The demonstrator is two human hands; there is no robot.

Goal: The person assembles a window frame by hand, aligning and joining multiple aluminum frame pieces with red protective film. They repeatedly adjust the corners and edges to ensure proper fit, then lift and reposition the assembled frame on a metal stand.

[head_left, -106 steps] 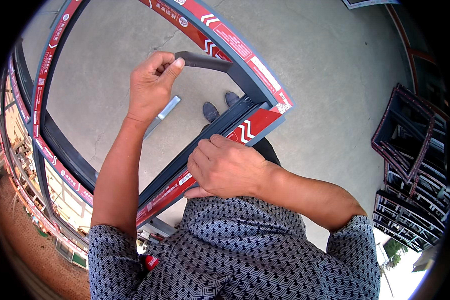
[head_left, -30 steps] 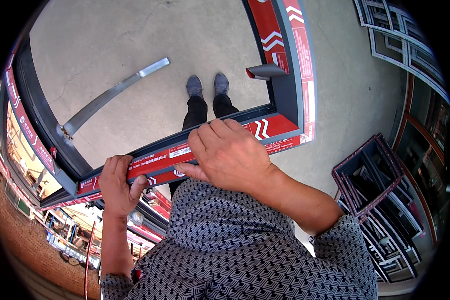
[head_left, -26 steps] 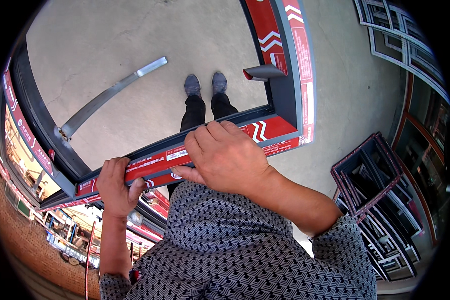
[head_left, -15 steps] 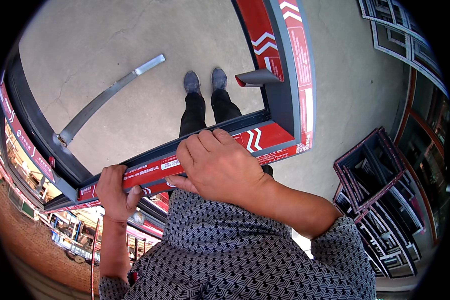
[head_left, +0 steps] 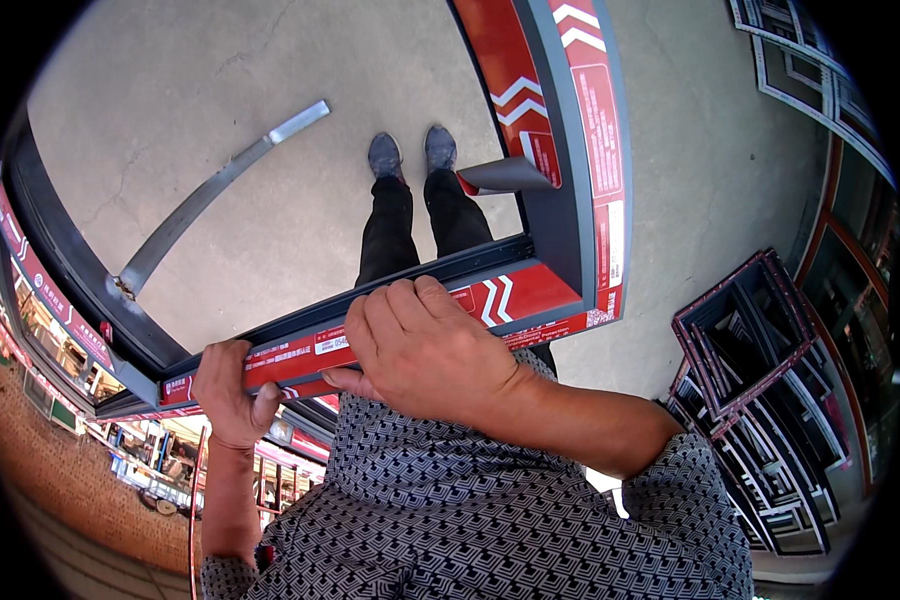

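A large dark grey window frame (head_left: 560, 225), covered in red protective film with white chevrons, spans the view in front of me. My right hand (head_left: 425, 345) wraps over its near bar, fingers on the inner edge and thumb underneath. Farther left on that bar, my left hand (head_left: 232, 395) grips it too, thumb on the near side. On the right bar near the corner, a strip of film (head_left: 510, 177) has peeled up and curls inward. Through the opening shows a long, bent metal strip (head_left: 215, 185), its far end brighter.
My shoes (head_left: 440, 148) stand on the concrete floor (head_left: 300, 240), seen through the frame's opening. Several dark frames (head_left: 745, 335) lean in a stack at the right. More frames (head_left: 795, 70) stand at the far right. Shelving with goods (head_left: 150, 465) is at the lower left.
The near bar and both hands have shifted slightly downward in view, and the right bar a little to the left. Both hands keep their hold.
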